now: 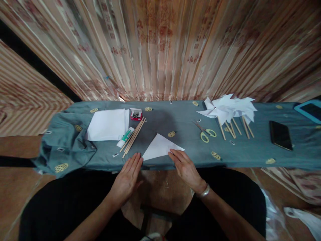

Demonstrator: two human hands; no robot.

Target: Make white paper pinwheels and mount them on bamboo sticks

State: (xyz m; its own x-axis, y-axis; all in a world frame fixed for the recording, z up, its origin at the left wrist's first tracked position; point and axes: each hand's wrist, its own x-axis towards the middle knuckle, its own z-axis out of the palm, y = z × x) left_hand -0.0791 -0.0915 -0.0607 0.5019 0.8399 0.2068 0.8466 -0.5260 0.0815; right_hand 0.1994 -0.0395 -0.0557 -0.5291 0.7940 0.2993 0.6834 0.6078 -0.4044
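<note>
White paper triangle [158, 148] flat on bench [175, 117].
Left hand [127, 176] at left corner, grip unclenched; right hand [187, 168] on right side, can't tell if pinching.

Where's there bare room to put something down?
Behind the folded paper, between the red box and scissors; also along the near edge, between your right hand and the phone. It's crowded left, where the paper stack, glue tube and sticks lie close together, and around the pinwheels.
</note>
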